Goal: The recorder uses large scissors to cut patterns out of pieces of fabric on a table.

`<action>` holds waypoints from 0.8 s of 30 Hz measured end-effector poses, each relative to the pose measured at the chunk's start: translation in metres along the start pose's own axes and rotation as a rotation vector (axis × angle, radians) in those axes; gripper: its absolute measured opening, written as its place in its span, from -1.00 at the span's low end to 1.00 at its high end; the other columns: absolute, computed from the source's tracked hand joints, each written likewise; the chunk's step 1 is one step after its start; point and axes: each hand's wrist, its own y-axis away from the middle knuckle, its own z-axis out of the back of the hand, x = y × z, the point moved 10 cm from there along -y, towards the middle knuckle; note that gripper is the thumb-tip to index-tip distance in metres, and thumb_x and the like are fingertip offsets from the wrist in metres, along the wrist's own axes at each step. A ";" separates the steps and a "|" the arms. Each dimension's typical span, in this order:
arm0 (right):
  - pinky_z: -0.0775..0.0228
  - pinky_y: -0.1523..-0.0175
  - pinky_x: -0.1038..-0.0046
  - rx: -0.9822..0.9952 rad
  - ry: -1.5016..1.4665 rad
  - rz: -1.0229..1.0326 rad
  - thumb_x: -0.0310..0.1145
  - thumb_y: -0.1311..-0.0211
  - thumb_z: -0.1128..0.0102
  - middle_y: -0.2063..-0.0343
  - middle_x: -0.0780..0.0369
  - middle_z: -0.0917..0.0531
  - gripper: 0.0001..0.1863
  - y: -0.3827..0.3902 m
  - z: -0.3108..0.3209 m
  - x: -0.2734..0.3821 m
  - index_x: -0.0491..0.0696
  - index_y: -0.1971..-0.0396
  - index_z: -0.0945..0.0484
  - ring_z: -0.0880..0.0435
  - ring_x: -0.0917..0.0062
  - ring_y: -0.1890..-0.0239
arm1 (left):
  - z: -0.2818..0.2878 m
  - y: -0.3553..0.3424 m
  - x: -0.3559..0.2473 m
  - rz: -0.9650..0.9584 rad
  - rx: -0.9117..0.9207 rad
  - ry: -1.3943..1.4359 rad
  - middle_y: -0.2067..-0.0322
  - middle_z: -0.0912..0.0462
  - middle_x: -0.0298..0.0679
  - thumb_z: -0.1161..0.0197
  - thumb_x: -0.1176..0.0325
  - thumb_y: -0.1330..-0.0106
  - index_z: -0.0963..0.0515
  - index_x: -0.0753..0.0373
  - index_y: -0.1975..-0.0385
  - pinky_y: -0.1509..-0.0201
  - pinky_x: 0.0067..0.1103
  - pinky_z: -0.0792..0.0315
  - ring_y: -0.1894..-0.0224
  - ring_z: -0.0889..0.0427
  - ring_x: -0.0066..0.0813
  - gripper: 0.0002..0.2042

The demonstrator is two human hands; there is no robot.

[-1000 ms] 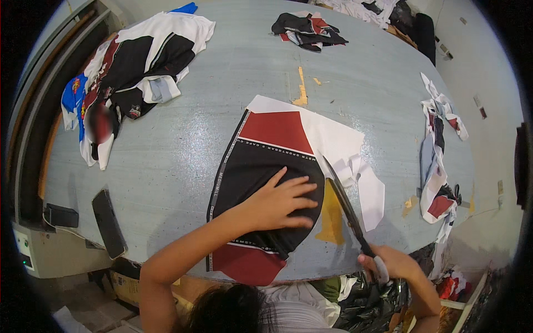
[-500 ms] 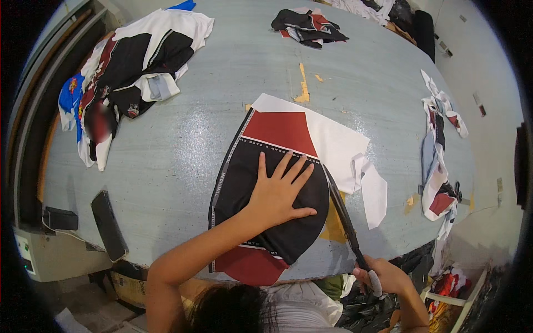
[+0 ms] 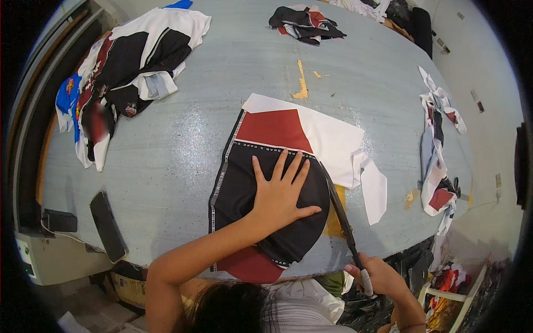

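A printed fabric piece, black in the middle with dark red ends and a white margin, lies flat on the table in front of me. My left hand presses on its black part, fingers spread, palm down. In my right hand, at the table's front edge, are long dark scissors. Their blades run along the right edge of the black part, tips near the border with the upper red panel. The white margin spreads to the right of the blades, with a loose white strip hanging from it.
Printed garment pieces are heaped at the far left, and a smaller fabric pile lies at the back. Fabric scraps line the right side near small scissors. A phone rests at the table's left front.
The scissors and my right hand have shifted slightly left and up along the fabric's right edge. My left hand stays spread on the black part. The whole view has shifted slightly.
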 end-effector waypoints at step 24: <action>-0.36 0.28 0.12 0.009 0.145 -0.035 0.24 -0.28 0.20 0.58 -0.20 -0.52 -0.23 -0.015 0.013 0.009 -0.36 0.44 -0.41 -0.56 -0.05 0.45 | 0.000 0.002 -0.002 -0.008 0.010 0.012 -0.30 -0.12 -0.14 -0.17 -0.41 0.10 -0.28 0.25 -0.22 -0.16 0.36 0.36 -0.38 0.03 -0.12 -0.03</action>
